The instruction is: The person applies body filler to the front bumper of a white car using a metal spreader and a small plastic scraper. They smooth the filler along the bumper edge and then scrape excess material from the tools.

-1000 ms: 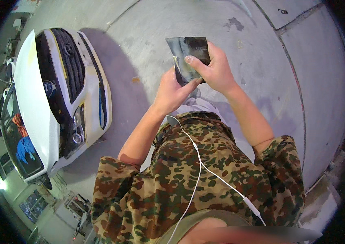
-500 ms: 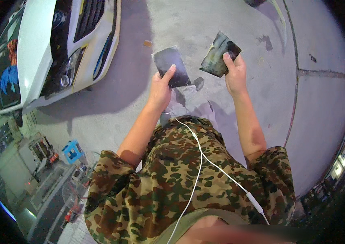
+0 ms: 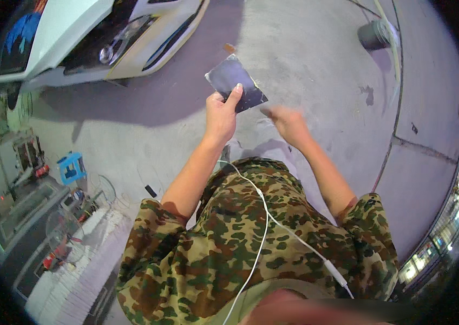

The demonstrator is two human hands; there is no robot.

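Observation:
My left hand [image 3: 222,116] grips a dark rectangular sheet of sandpaper [image 3: 235,78] with pale, worn edges, its thumb pressed on the upper face. Whether a second sheet lies under it cannot be seen. To the right, slightly below the sheet's lower corner, is my right hand [image 3: 293,128]. Motion smears its fingers, and no sheet shows clearly in it. Both hands are held out over the grey floor.
A white car's front end [image 3: 148,40] stands at upper left. A grey bucket [image 3: 374,36] is at upper right. At left are a blue stool [image 3: 71,167] and a fan [image 3: 63,235]. A white earphone cord [image 3: 266,208] hangs over my camouflage shirt.
The smeared second sheet has gone from sight in my right hand, which has moved left and down. The left hand's sheet has tilted. My view has shifted, bringing the bucket into sight.

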